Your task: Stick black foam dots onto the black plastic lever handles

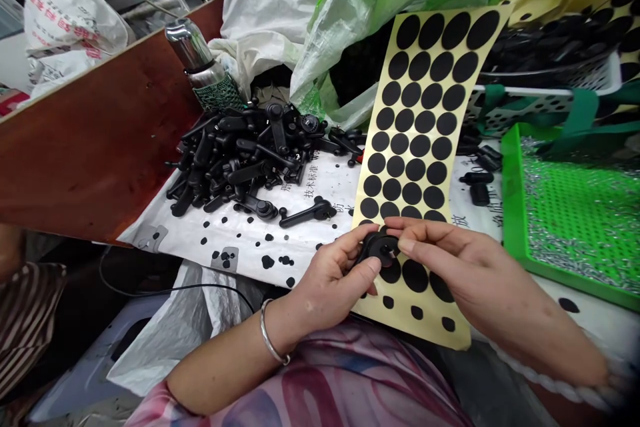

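Black disc-shaped knob (381,247), gripped by the clenched fingers of left hand (327,287) and right hand (450,257), sits just above a yellow backing sheet (425,330) of black adhesive dots (420,145). Risk: slipping fingers could drop it or seat a dot askew.

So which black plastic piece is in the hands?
The round-headed black piece, held between the left hand and right hand above the yellow sheet of black dots. Nobody's touching the others, heaped on the white paper.
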The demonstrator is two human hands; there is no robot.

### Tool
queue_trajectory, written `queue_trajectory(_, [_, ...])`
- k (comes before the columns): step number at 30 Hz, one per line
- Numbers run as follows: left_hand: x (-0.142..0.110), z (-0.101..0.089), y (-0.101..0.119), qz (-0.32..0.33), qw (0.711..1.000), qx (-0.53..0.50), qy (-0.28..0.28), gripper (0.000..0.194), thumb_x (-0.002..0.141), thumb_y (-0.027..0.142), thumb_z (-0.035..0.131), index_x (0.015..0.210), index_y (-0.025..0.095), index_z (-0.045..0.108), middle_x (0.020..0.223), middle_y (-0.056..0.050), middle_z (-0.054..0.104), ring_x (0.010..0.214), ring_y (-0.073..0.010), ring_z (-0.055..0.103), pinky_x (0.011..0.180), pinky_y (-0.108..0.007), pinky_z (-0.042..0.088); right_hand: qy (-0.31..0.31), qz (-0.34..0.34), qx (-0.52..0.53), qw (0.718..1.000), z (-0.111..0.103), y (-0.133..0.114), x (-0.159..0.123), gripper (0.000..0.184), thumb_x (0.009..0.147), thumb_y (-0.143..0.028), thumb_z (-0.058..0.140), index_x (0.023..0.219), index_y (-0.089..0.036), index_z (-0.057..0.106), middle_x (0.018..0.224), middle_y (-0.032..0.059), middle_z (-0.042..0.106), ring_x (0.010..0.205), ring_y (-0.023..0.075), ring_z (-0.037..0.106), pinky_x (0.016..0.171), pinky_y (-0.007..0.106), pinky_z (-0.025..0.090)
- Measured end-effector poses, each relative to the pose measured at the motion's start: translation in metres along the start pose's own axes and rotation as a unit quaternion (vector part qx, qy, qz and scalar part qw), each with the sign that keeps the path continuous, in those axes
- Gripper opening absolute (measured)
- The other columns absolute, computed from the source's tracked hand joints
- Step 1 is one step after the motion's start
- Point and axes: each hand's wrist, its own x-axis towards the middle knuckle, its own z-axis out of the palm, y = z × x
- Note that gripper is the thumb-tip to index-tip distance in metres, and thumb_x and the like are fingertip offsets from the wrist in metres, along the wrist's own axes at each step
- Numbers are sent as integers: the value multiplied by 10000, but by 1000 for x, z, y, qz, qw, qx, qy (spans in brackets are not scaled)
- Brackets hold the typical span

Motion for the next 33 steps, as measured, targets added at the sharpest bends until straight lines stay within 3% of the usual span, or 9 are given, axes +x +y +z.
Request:
queue_trajectory(7, [0, 3, 1, -8, 1000, 2, 23, 518, 832, 316, 581, 1309, 151, 465, 925, -54, 593, 588, -63, 508, 580, -226, 449, 88, -144, -88, 982, 11, 14, -2, 202, 819, -365, 553, 694, -213, 600, 1140, 119, 614, 1114, 310, 553, 924, 476, 425])
queue_trajectory(11, [1, 2, 3, -7, 999, 1, 43, 510, 808, 316, 607, 1275, 148, 488, 880, -40, 611, 565, -60, 503, 554, -213, 441, 202, -284, -215, 912, 18, 17, -2, 148, 834, -327, 527, 830, -191, 584, 1156, 181, 570, 1140, 343, 523, 940, 530, 397])
queue_trajectory(13, [1, -1, 5, -13, 999, -27, 45, 487, 804, 332, 612, 1242, 144, 511, 851, -41, 631, 534, -60, 503, 543, -217, 438, 241, -292, -212, 901, 16, 14, 1, 270, 808, -383, 578, 972, -168, 557, 1190, 203, 544, 1120, 350, 529, 923, 531, 417])
queue_trajectory(15, [0, -4, 7, -18, 996, -76, 31, 472, 803, 351, 613, 1213, 132, 530, 849, -64, 663, 514, -65, 514, 545, -225, 437, 204, -233, -123, 943, 10, 8, 4, 390, 792, -446, 610, 1056, -174, 518, 1109, 165, 590, 968, 299, 606, 816, 465, 498])
queue_trajectory(18, [-1, -8, 8, -18, 992, -128, 8, 448, 831, 379, 577, 1190, 113, 546, 842, -103, 693, 508, -83, 537, 535, -223, 432, 119, -142, 10, 983, -1, -2, 4, 321, 824, -482, 586, 976, -202, 553, 844, 61, 646, 761, 210, 640, 660, 333, 531])
queue_trajectory(23, [0, -6, 5, -5, 993, -119, 18, 458, 894, 480, 468, 1163, 125, 577, 820, -98, 696, 507, -92, 557, 513, -211, 436, 45, -126, 41, 990, 6, -8, -5, 279, 827, -488, 599, 802, -211, 602, 696, 13, 627, 583, 144, 582, 517, 254, 482])
queue_trajectory(27, [-1, -1, 3, -14, 996, -79, 32, 466, 859, 488, 542, 1153, 130, 589, 649, -28, 638, 453, -81, 530, 452, -181, 405, -48, -97, 85, 991, 19, -8, -5, 262, 831, -465, 621, 765, -218, 563, 649, -18, 590, 596, 134, 578, 531, 231, 480])
queue_trajectory(31, [-5, -3, 4, -21, 997, -67, 44, 466, 871, 504, 500, 1089, 108, 611, 652, -38, 630, 433, -73, 490, 430, -186, 387, -57, -106, 52, 991, 21, -5, -4, 336, 899, -446, 521, 663, -207, 533, 560, -27, 530, 486, 105, 494, 463, 218, 421])
queue_trajectory(33, [-7, -4, 5, -25, 996, -62, 61, 454, 878, 506, 483, 1079, 118, 606, 646, -28, 620, 433, -74, 484, 430, -189, 385, -63, -125, 44, 989, 22, 2, -8, 270, 918, -423, 494, 781, -206, 577, 663, -3, 592, 554, 123, 553, 517, 234, 470])
